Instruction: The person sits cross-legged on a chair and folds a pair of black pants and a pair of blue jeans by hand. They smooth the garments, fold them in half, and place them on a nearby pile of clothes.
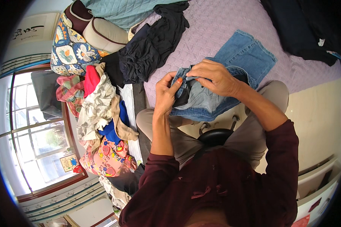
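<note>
A pair of blue denim jeans (244, 51) lies partly on the quilted lilac bedspread, with its upper part hanging over my lap. My left hand (166, 92) pinches the waistband between thumb and fingers at one side. Close beside it, my right hand (214, 76) grips another part of the waistband between thumb and fingertips. Between and below my hands the pale inner side of the denim and some black fabric show. The exact spot under my right fingertips is hidden by the fingers.
Dark crumpled clothing (147, 51) lies on the lilac bedspread (199, 25) at the upper left. A heap of mixed clothes (98, 107) is at my left, near a patterned bag (71, 51). Dark garments (295, 28) lie at the upper right. A black stool seat (216, 136) is under me.
</note>
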`<state>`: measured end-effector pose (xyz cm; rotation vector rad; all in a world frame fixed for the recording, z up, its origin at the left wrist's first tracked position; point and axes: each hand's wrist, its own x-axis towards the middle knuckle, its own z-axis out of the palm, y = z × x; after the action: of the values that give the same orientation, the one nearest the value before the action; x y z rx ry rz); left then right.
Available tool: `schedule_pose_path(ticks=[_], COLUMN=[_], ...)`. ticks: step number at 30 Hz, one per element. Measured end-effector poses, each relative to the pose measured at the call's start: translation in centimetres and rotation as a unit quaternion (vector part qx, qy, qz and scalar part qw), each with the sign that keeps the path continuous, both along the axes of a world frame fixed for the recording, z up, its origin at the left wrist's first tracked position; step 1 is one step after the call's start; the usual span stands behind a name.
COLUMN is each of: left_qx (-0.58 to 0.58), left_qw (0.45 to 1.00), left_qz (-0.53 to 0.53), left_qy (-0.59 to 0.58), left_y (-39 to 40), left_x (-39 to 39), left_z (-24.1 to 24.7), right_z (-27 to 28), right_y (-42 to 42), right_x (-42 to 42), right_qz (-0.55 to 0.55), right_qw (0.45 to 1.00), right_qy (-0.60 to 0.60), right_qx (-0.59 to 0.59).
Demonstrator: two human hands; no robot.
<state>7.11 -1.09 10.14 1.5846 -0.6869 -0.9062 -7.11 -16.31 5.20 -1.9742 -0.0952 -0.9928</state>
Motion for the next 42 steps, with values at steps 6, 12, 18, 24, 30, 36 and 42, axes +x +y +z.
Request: schedule_pose_path(ticks=[6,12,18,24,30,36,42], left_qx=[-0.001,-0.03,-0.017,0.044,0.057,0.019,-0.015], left_qw=[1.0,0.999,0.999,0.998,0.994,0.998,0.997], left_qz=[0.006,0.017,-0.006,-0.037,-0.09,-0.039,-0.017], left_qy=[0.007,-0.007,-0.026,-0.021,0.006,0.046,0.068], left_y=[0.1,0.7,0.6,0.3,0.0,-0.2,-0.1], left_x=[-0.5,0.1,-0.1,0.7,1.0,0.0,-0.6], left_z=[0.2,0.5,1.2,0.4,-0.9,-1.2,-1.7], right_z=[0.2,0.7,0.7,0.6,0.5,-0.1,-0.5], right_y=[0.1,1.1,1.6,1.1,0.8,1.2,1.5], right_x=[-0.4,-0.8,-0.8,-0.8,-0.4,-0.1,0.3], right_qz=[0.011,0.049,0.074,0.028,-0.028,-0.076,-0.07], right_qw=[1.0,0.993,0.996,0.999,0.998,0.99,0.993], right_qy=[0.024,0.038,0.013,0.025,-0.023,-0.062,-0.056], right_qx=[0.016,0.099,0.051,-0.031,-0.046,-0.101,-0.079])
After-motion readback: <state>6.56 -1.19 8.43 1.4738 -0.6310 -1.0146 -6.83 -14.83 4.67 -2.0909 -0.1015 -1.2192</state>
